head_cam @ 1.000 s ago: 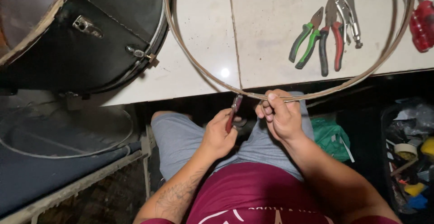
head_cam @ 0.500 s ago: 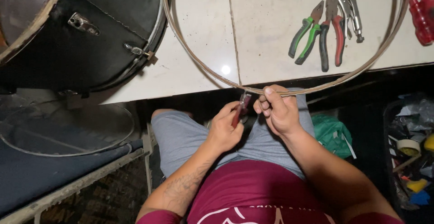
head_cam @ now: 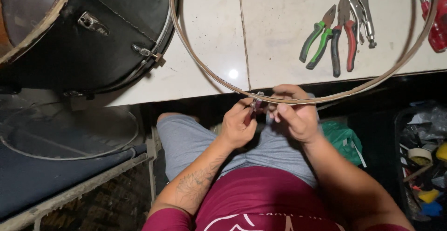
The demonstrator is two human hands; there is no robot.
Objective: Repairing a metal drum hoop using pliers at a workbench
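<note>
Both forearms come up from the lap and meet at the near edge of the white table (head_cam: 209, 49), wrists bent slightly inward so the two hands face each other. The left hand (head_cam: 237, 126) is clenched around a small red-handled tool (head_cam: 251, 110), its tip pointing up and away from the knuckles to touch the thin metal hoop (head_cam: 326, 98) just above the fingers; what kind of tool it is cannot be told. The right hand (head_cam: 295, 114) sits just beside the left, fingers curled over and pinching the hoop from above, thumb tucked under, so the hoop runs across the top of this hand. The hoop lies mostly on the table beyond the hands, its near arc overhanging the edge where they grip it. Beyond the right hand, inside the hoop, lie green-handled pliers (head_cam: 319, 40), red-and-black pliers (head_cam: 344, 35) and silver locking pliers (head_cam: 363, 10), close together. Far out past the right hand, at the hoop's far side, is a red-handled screwdriver (head_cam: 437, 23). Beyond and outward from the left hand, a black drum shell (head_cam: 93, 35) rests on the table, well apart from both hands
</note>
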